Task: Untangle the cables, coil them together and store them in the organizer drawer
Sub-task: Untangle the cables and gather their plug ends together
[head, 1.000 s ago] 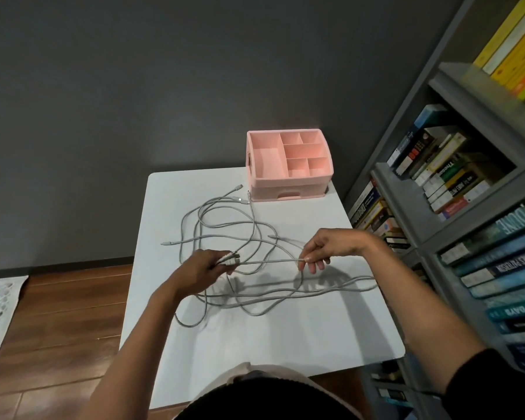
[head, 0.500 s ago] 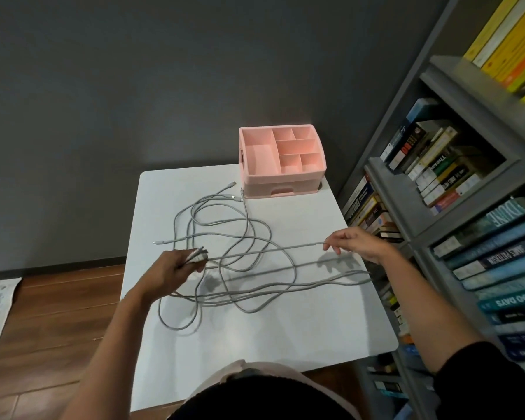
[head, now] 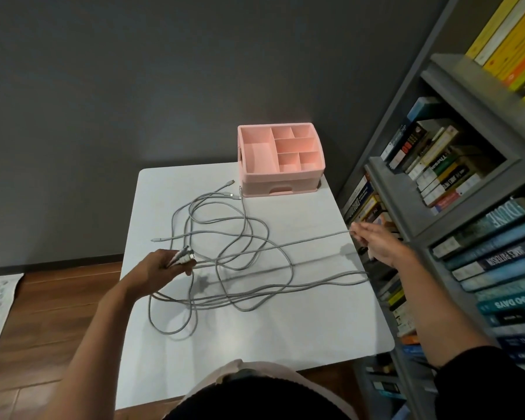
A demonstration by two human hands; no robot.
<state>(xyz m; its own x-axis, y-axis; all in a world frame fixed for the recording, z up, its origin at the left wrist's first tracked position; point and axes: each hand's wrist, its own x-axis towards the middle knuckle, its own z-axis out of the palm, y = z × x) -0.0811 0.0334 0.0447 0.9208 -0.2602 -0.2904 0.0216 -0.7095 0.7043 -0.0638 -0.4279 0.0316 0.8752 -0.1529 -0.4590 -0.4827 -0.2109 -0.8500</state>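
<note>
Further toward 3 o'clock, past the surface (head: 285, 334) edge, one grey cable (head: 285, 244) was drawn by the right hand (head: 376, 241), pinched; the left hand (head: 164, 265) grip was closed on bundled connector ends (head: 184, 254).

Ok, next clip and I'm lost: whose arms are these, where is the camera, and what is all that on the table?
No machine here: a person wears a camera on the head, looking down at their own two arms. On the white table lie tangled grey cables and, at the far edge, a pink organizer with open compartments on top and a closed drawer. The left hand grips a bunch of cable plugs. The right hand pinches one cable stretched straight between the hands. A bookshelf stands to the right.
</note>
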